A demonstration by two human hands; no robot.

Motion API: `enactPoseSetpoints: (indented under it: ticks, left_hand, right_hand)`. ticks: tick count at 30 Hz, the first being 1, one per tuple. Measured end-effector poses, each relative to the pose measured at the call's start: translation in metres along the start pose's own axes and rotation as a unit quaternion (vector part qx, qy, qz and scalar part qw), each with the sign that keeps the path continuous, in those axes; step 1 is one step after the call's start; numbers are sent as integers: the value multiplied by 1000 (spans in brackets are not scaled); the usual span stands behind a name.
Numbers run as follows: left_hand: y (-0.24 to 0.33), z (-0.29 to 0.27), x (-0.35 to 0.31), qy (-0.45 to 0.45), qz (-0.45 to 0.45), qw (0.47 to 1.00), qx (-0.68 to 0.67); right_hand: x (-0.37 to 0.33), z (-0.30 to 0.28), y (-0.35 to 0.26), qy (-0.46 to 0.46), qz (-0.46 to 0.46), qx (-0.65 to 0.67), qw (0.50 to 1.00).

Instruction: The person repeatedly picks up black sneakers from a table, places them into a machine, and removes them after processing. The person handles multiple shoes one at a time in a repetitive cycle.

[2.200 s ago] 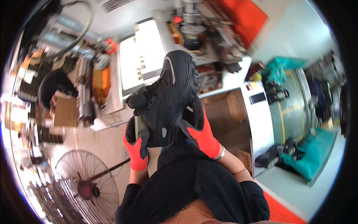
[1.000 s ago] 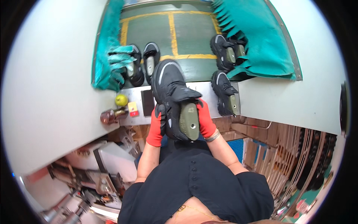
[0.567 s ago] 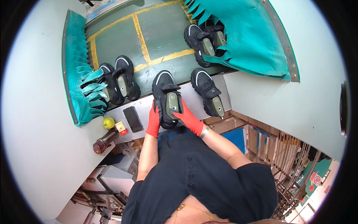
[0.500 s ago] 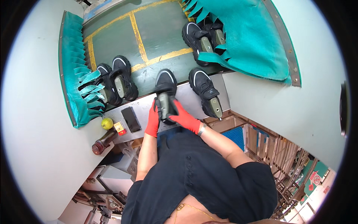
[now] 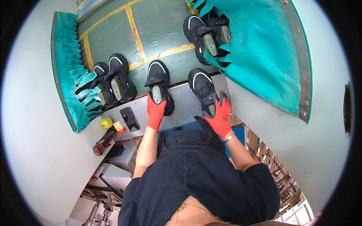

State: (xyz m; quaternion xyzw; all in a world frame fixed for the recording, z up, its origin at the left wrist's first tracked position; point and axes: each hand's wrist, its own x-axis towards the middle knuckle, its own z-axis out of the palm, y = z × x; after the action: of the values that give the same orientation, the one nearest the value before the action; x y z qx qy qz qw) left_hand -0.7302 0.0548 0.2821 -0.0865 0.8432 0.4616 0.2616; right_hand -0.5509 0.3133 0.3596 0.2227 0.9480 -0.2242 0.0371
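Along the grey metal ledge (image 5: 182, 101), one black chunky-soled shoe (image 5: 158, 77) is gripped by the red-gloved left hand (image 5: 155, 112), another black shoe (image 5: 202, 86) by the right hand (image 5: 221, 116).

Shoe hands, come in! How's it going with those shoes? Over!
Left hand at the heel of a black shoe; right hand at the heel of another shoe. Both pointing toe-forward. Dark phone left of the hands, not between them.
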Motion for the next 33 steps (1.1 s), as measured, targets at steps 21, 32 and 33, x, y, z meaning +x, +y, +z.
enactPoseSetpoints:
  ticks: [21, 32, 33]
  left_hand:
    - [64, 35, 149, 44, 109, 984, 132]
    - [81, 38, 163, 22, 108, 985, 135]
    - [80, 39, 164, 21, 115, 982, 148]
  right_hand:
    - [280, 113, -78, 54, 98, 181, 977]
    - [312, -57, -33, 160, 87, 346, 920]
    - [319, -86, -23, 300, 91, 336, 888]
